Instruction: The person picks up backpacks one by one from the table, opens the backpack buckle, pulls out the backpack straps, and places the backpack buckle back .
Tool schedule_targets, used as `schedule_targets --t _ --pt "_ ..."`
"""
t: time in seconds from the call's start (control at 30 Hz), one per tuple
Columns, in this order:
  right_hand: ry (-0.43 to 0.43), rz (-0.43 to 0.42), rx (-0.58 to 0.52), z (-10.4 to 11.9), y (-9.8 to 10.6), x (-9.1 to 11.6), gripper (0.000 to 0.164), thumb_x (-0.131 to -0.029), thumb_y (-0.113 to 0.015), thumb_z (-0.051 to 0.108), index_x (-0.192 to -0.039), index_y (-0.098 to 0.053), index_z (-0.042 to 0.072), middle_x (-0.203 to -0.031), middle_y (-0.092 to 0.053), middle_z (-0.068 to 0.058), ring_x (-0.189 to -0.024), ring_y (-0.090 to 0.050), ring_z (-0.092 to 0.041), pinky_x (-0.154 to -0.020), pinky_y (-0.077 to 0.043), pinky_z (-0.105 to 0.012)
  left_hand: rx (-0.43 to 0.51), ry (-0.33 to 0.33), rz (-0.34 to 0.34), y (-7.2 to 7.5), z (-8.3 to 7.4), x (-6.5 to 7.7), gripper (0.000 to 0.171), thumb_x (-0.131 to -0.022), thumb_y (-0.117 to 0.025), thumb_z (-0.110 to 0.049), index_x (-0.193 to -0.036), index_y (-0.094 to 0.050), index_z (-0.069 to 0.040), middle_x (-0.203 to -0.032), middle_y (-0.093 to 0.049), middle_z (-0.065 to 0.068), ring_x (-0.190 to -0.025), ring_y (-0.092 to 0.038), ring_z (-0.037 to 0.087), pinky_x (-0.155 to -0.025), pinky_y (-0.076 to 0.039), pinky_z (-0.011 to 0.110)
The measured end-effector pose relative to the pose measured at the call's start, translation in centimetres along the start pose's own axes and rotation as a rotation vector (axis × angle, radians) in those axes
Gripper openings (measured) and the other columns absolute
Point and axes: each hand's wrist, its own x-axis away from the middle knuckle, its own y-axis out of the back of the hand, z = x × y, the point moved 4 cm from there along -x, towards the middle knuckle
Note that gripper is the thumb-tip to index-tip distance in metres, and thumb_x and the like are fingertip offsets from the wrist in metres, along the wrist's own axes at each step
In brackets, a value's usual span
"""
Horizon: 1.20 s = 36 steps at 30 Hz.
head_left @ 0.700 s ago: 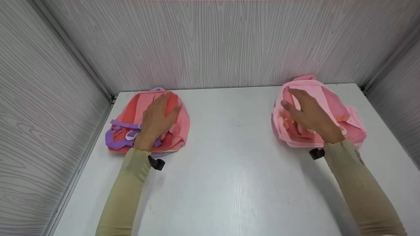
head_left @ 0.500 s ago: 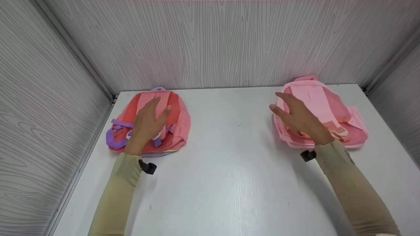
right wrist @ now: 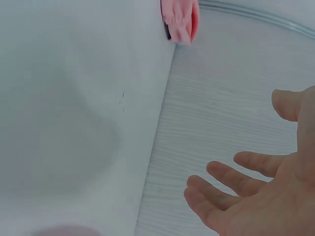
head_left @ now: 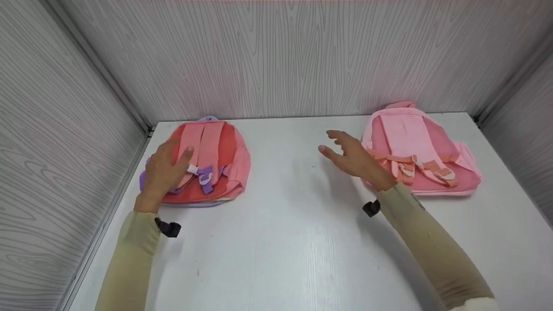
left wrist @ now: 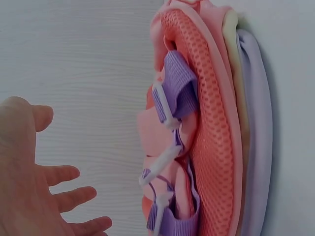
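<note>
A coral-pink backpack (head_left: 237,172) with purple straps lies flat at the left of the table, its shoulder straps facing up. Over its left part hovers my left hand (head_left: 164,172), fingers spread and holding nothing. In the left wrist view a gap separates that hand (left wrist: 44,191) from the backpack's mesh back panel (left wrist: 211,132). At the right lies a light pink backpack (head_left: 410,134) with orange straps, also back side up. My right hand (head_left: 352,155) hangs above the table just left of it, fingers apart with nothing in them.
The white table (head_left: 276,242) meets a grey wood-grain wall (head_left: 276,60) at the back. Another such panel (head_left: 52,172) rises at the left, and one more (head_left: 522,116) at the right.
Both hands have moved left, the left towards its backpack's outer edge, the right off the light pink backpack. More of both backpacks' straps shows. The backpacks themselves have stayed put.
</note>
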Motion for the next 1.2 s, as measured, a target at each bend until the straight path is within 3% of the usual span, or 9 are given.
schedule_targets --t 0.17,0.33,0.63,0.87,1.1,1.2 --pt "0.045 -0.007 -0.072 1.5 -2.8 -1.2 0.070 -0.108 -0.060 0.048 -0.162 -0.041 0.007 -0.160 -0.049 -0.019 -0.145 -0.051 -0.043 -0.118 -0.044 -0.059 -0.013 0.024 -0.019 1.7 2.0 -0.5 0.080 -0.109 -0.045 -0.059 -0.165 -0.034 -0.003 -0.167 -0.038 0.028 -0.155 -0.033 0.053 -0.124 -0.024 0.071" --pt "0.065 0.007 -0.109 2.9 -5.4 -2.2 0.072 -0.107 -0.060 0.049 -0.161 -0.042 0.006 -0.159 -0.050 -0.019 -0.144 -0.052 -0.044 -0.117 -0.045 -0.057 -0.004 0.078 0.010 3.2 4.5 -0.7 0.082 -0.110 -0.043 -0.059 -0.167 -0.030 -0.002 -0.169 -0.033 0.031 -0.155 -0.030 0.054 -0.124 -0.021 0.072" --pt "0.061 0.045 -0.157 6.2 -9.3 -3.8 0.072 -0.108 -0.058 0.049 -0.162 -0.040 0.006 -0.159 -0.051 -0.019 -0.143 -0.055 -0.041 -0.116 -0.048 -0.053 0.111 0.169 0.039 4.9 8.1 -1.1 0.079 -0.112 -0.039 -0.054 -0.164 -0.029 0.004 -0.169 -0.029 0.033 -0.157 -0.024 0.055 -0.126 -0.021 0.068" --pt "0.034 0.067 -0.202 8.1 -13.7 -4.3 0.069 -0.108 -0.058 0.046 -0.161 -0.042 0.005 -0.158 -0.052 -0.023 -0.138 -0.059 -0.037 -0.113 -0.051 -0.051 0.204 0.287 0.106 5.0 10.6 -1.2 0.080 -0.113 -0.027 -0.056 -0.166 -0.026 0.004 -0.171 -0.024 0.031 -0.160 -0.018 0.052 -0.129 -0.017 0.066" --pt "-0.029 0.058 -0.305 8.4 -16.7 -4.9 0.069 -0.108 -0.060 0.043 -0.162 -0.040 0.004 -0.159 -0.051 -0.020 -0.136 -0.062 -0.036 -0.111 -0.053 -0.049 0.383 0.393 0.241 4.1 12.3 -1.0 0.075 -0.113 -0.018 -0.044 -0.167 -0.012 0.008 -0.173 -0.019 0.031 -0.157 -0.025 0.050 -0.128 -0.027 0.058" --pt "-0.073 0.031 -0.381 8.3 -17.8 -5.4 0.069 -0.107 -0.061 0.042 -0.162 -0.040 0.005 -0.158 -0.051 -0.020 -0.137 -0.061 -0.037 -0.112 -0.053 -0.048 0.486 0.441 0.292 3.6 12.9 -0.9 0.072 -0.114 -0.018 -0.040 -0.167 -0.004 0.007 -0.176 -0.011 0.028 -0.161 -0.019 0.044 -0.131 -0.026 0.050"
